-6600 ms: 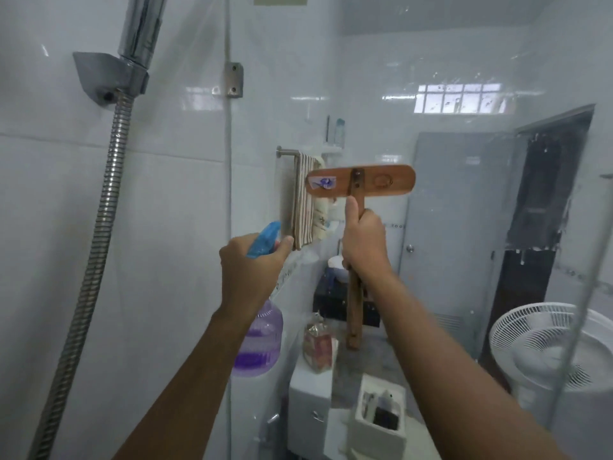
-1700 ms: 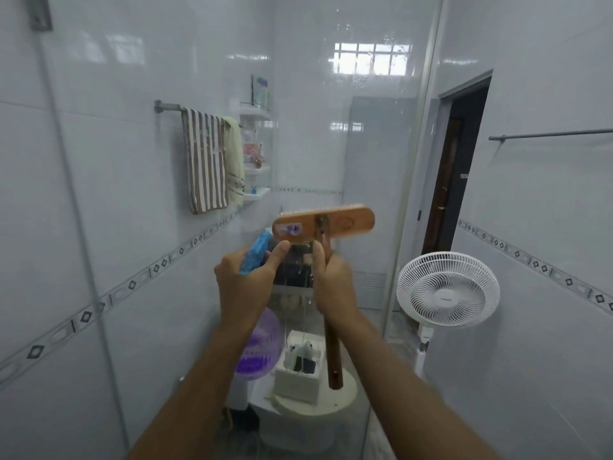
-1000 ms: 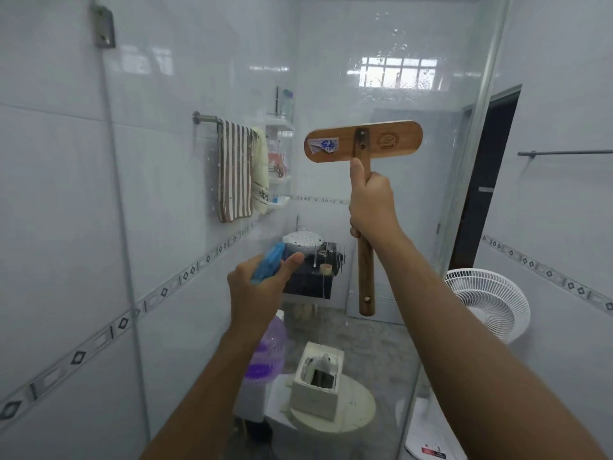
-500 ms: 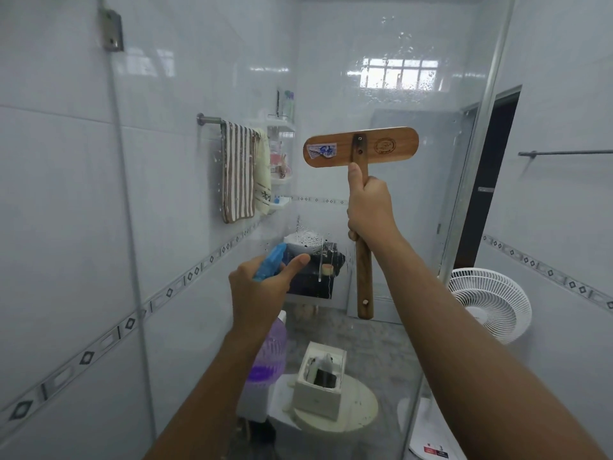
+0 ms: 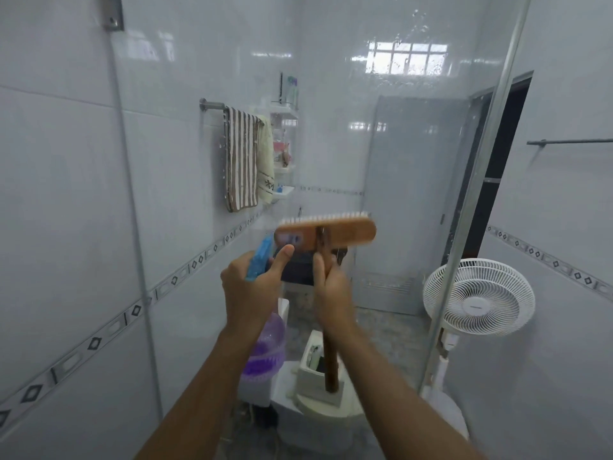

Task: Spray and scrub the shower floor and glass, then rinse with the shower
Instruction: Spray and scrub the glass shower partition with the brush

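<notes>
I face the wet shower glass (image 5: 391,144), speckled with droplets near the top. My right hand (image 5: 331,290) grips the handle of a wooden scrub brush (image 5: 326,232), held upright at chest height with its white bristles against the glass. My left hand (image 5: 252,287) holds a spray bottle (image 5: 265,346) with a blue trigger head and purple liquid, thumb raised beside the brush head. The two hands are close together. The shower floor is out of view.
The glass panel's metal edge (image 5: 471,200) runs down the right, its hinge (image 5: 112,11) at top left. Behind the glass: a striped towel (image 5: 241,161) on a bar, a white toilet (image 5: 315,410), a white fan (image 5: 479,297), a dark doorway (image 5: 497,167).
My right hand has pulled the brush down the glass from head height to chest height, beside my left hand. The spray bottle has stayed about where it was.
</notes>
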`<state>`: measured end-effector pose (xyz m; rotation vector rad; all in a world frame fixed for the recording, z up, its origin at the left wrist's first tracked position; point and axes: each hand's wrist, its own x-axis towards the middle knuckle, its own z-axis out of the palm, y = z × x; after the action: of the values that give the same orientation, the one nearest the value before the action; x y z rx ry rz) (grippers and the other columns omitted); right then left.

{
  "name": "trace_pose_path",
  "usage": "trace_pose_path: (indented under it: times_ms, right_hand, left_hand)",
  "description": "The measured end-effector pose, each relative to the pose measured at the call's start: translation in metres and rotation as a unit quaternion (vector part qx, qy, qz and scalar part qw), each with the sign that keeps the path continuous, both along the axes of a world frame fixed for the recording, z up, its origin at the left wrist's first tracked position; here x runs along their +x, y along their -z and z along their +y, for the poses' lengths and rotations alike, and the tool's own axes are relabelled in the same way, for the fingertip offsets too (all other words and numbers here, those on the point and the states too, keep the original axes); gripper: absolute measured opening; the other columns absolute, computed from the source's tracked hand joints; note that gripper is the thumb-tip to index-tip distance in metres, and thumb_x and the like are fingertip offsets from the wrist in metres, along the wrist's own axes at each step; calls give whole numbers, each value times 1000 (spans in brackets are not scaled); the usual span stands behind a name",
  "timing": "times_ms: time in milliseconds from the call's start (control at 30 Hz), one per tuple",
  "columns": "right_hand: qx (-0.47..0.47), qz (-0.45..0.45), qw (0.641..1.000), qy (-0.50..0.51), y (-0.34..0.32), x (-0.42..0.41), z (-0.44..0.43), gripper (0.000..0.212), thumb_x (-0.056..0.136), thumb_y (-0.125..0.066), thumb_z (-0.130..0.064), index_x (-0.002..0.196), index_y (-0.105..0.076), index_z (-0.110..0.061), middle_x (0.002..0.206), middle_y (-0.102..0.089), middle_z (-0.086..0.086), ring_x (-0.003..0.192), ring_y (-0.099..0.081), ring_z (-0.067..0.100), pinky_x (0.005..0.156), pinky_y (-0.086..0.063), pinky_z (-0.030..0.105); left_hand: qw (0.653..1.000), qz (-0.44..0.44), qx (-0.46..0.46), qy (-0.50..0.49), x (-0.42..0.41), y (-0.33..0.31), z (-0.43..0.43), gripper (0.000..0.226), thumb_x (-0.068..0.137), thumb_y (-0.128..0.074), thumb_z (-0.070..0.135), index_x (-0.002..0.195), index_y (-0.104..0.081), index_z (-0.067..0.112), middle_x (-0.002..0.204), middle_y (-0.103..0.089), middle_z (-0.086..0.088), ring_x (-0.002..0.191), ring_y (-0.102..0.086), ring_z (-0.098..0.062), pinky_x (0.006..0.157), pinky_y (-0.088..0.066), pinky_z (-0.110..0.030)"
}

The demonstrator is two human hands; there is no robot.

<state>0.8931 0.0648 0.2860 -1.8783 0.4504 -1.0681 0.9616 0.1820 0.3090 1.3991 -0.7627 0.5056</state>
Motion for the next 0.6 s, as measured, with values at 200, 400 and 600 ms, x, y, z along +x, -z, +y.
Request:
trace_pose_path:
  times_ms: [200,400,600]
  right_hand:
    - [70,31,997,-18,44,4,23,41,103,-41,-49,90,-64,-18,64,-64,-6,54,-61,-1,51,-45,15]
    - [-31,-40,999,4,-109,25,22,42,106,-39,-43,76,-52,-17,60,-49,-3,40,-44,-4,38,-33,8]
    - [42,-23,999,-17,-12,32,29,41,102,-39,-54,88,-58,-20,69,-61,6,54,-55,4,49,-47,21]
  left_hand:
    - [1000,7,5,-15,3,3,8,31,88,-75,28,66,-55,19,52,-49,18,46,-56,4,43,-39,-5]
    - [999,24,5,-26,15,0,11,30,87,-75,35,69,-59,17,53,-52,9,47,-57,-5,44,-44,-10]
    - [999,32,13,-21,23,3,23,37,87,-72,42,69,-62,11,54,-58,-2,44,-59,-16,43,-53,-32]
